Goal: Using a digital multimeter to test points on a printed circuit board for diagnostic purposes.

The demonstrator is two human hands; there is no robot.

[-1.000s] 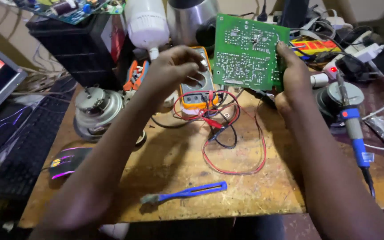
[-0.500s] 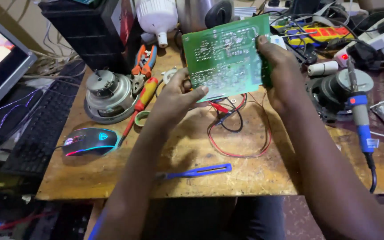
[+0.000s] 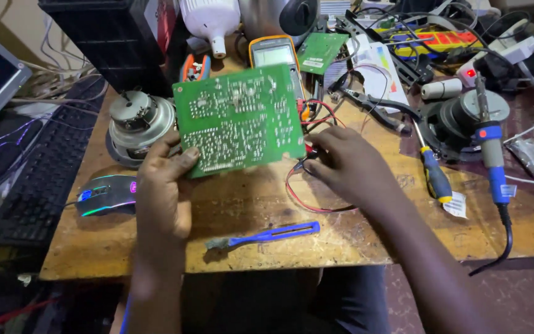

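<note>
I have one view only, from the camera on the person's head, tilted steeply down and forward over the wooden workbench (image 3: 366, 241) from close above, so nothing overlaps with a second view. It takes in the bench from its near edge to the cluttered back, with the keyboard (image 3: 38, 179) at the left border. The far corners look dim, so I can't judge them well.

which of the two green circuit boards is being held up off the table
The large green circuit board, gripped at its lower corner by the left hand; the smaller green board lies flat beside the multimeter.
</note>
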